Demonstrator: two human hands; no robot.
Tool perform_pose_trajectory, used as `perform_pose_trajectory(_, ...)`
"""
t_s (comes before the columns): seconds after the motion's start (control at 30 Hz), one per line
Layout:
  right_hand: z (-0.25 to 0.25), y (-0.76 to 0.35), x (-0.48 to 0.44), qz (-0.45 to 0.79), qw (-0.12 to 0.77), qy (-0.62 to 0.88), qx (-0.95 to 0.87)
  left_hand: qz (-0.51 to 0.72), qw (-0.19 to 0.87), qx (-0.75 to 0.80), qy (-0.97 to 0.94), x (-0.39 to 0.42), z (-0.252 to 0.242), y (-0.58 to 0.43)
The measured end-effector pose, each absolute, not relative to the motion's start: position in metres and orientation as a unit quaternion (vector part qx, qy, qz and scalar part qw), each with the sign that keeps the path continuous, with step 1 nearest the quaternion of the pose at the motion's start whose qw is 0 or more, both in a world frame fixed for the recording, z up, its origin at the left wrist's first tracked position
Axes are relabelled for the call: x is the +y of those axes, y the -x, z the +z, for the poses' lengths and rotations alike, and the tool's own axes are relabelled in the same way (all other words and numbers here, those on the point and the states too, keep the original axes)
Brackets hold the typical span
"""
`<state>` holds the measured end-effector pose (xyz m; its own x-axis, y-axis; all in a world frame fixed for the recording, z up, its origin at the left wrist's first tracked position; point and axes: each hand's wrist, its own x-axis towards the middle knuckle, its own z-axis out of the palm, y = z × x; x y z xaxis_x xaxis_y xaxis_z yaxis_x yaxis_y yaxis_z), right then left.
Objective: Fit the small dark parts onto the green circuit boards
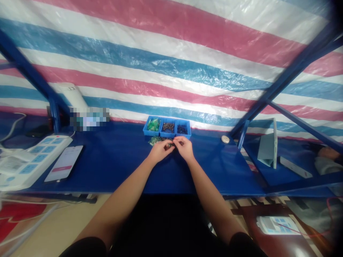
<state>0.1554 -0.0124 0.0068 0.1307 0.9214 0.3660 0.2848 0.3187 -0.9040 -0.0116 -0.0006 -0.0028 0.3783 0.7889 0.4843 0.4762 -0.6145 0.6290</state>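
My left hand [159,151] and my right hand [185,149] meet just in front of the blue parts bins [168,135]. Fingers on both are closed in a pinch, the tips nearly touching around something small and dark that I cannot make out. The left compartment holds green pieces [153,125], the middle one small brownish metallic parts [168,127], and the right one dark parts [182,129]. Beside my left fingers, more green pieces [154,140] lie on the blue table [112,153]. Dark bits near the fingertips are partly hidden by my hands.
Left on the table are a phone [64,163], a large white power strip [37,160] and a white cylinder [73,96]. A round beige object [225,139] sits right, near a blue frame post [243,134]. Beyond it stands a tablet-like stand [268,146]; another person's sleeve [328,169] shows there.
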Motion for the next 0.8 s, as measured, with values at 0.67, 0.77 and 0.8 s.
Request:
perform_pose_trajectory(0.67,0.0073,-0.1594,-0.0144,0.313,0.521,0.483,-0.63,0.411,0.2,0.44,-0.773,0.001,-0.002,0.0129)
perform_pose_trajectory(0.77,0.0088,-0.1597,-0.0149,0.31,0.53,0.49,-0.619,0.419,0.216,0.446,-0.761,-0.0004,-0.0006,0.0125)
perform_pose_trajectory(0.8,0.0091,-0.1597,-0.0148,0.314,0.535,0.489,-0.613,0.422,0.218,0.448,-0.757,-0.0007,-0.0004,0.0123)
